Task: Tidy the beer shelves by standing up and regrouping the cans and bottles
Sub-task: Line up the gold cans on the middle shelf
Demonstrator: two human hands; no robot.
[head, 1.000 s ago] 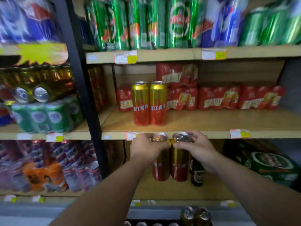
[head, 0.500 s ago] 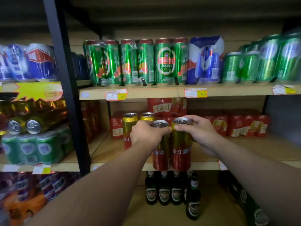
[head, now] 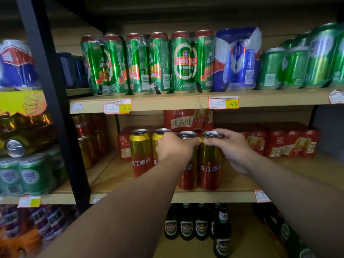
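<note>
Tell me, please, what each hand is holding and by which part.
The left hand grips one gold-and-red can just below its rim; the right hand grips the neighbouring can the same way.

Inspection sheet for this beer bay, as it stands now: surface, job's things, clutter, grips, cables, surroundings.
Surface: wooden middle shelf, bare board either side of the cans.
Job's things: two standing cans upright at back left; left can and right can upright, side by side near the front edge; whether set down, cannot tell.
Clutter: gold cans lying on their sides in the left bay.
Grips: left hand and right hand each curl round one can's top.
Cables: nothing seen.
Surroundings: red Pearl packs behind; green can packs above; green bottles below.
</note>
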